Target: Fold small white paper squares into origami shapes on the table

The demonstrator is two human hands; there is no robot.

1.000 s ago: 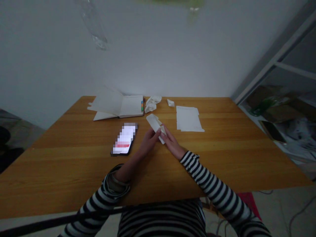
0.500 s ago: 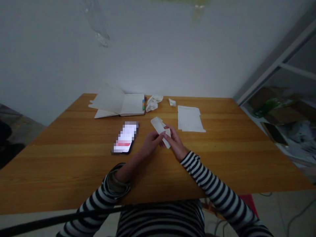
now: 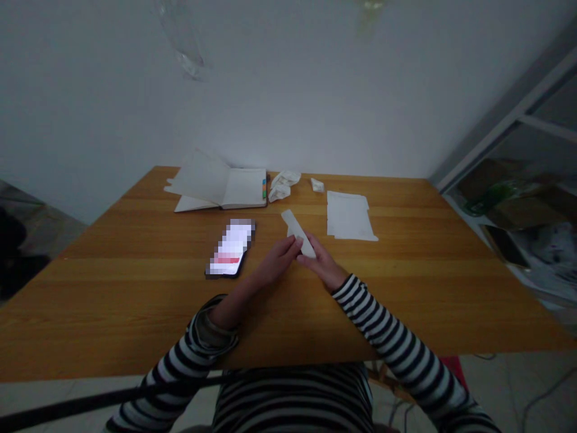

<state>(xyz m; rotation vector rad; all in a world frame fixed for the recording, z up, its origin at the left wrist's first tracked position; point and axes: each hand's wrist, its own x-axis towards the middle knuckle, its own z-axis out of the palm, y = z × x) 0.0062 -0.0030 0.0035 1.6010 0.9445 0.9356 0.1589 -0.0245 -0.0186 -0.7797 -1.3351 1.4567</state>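
A narrow folded strip of white paper (image 3: pixel 294 224) is held above the middle of the wooden table (image 3: pixel 288 325), slanting from upper left to lower right. My left hand (image 3: pixel 282 254) pinches it from the left side, thumb on top. On the other side my right hand (image 3: pixel 325 264) is closed around its lower right part, with some fingers hidden behind the paper. A smaller paper edge sticks out on the left of the strip.
A phone (image 3: pixel 231 248) with a lit, blurred screen lies left of my hands. Behind it an open notebook (image 3: pixel 246 187) has coloured tabs. Crumpled paper (image 3: pixel 283 185), a small folded paper piece (image 3: pixel 317 185) and a flat torn sheet (image 3: pixel 350 215) lie towards the back.
The folded paper has been turned in my fingers and now looks narrower; the flap seen near my right thumb no longer shows. My hands stay close together, and the view has shifted slightly.
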